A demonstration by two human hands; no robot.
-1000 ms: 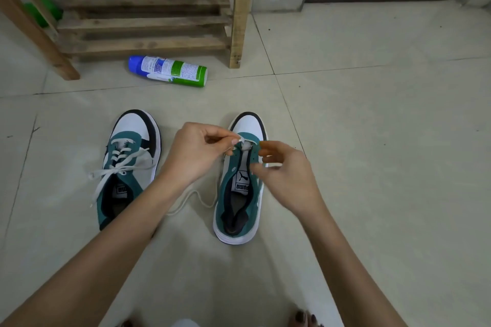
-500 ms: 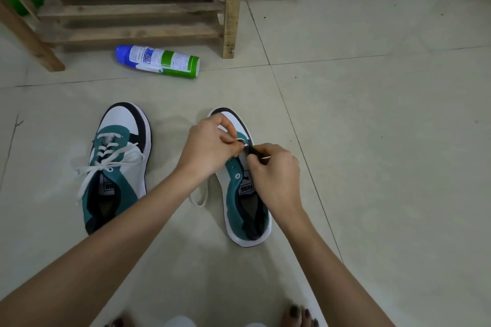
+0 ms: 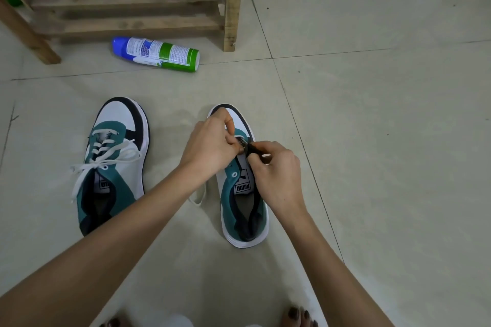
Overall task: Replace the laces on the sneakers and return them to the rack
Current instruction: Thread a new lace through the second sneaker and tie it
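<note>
Lacing was under way on the right-hand teal, white and black low-top sneaker (image 3: pixel 240 194), which sat on the pale tiled floor (image 3: pixel 372 141) toe away from the person. Both hands worked at the front eyelets, near the toe end of the tongue.

Left hand (image 3: pixel 210 148) was closed in a narrow pinch, thumb and forefinger tips together at the eyelet row; what it pinched was too small to confirm, prob. the lace tip. Right hand (image 3: pixel 276 167) was likewise curled tight and pinching at the same spot, touching the left-hand fingertips. A slack loop of flat white lace (image 3: pixel 198 198) lay on the floor just beside the shoe's left flank, under the left wrist.

The second matching sneaker (image 3: pixel 114 167) stood to the left, well apart, already threaded w/ white lace, ends loose and untied. Wooden slatted shoe rack (image 3: pixel 127 0) stood beyond, w/ a white, green and blue spray can (image 3: pixel 156 53) lying on its side in front of it.

Assessment, step in hand: 
- Keep the lace flat, no twist, as it enters the eyelet. 
- Steady the eyelet flap w/ one hand, feed w/ the other. 
- Draw the slack through and even up both ends before the next row.

Est. progress: approx. half; the rack return was not yet begun.
</note>
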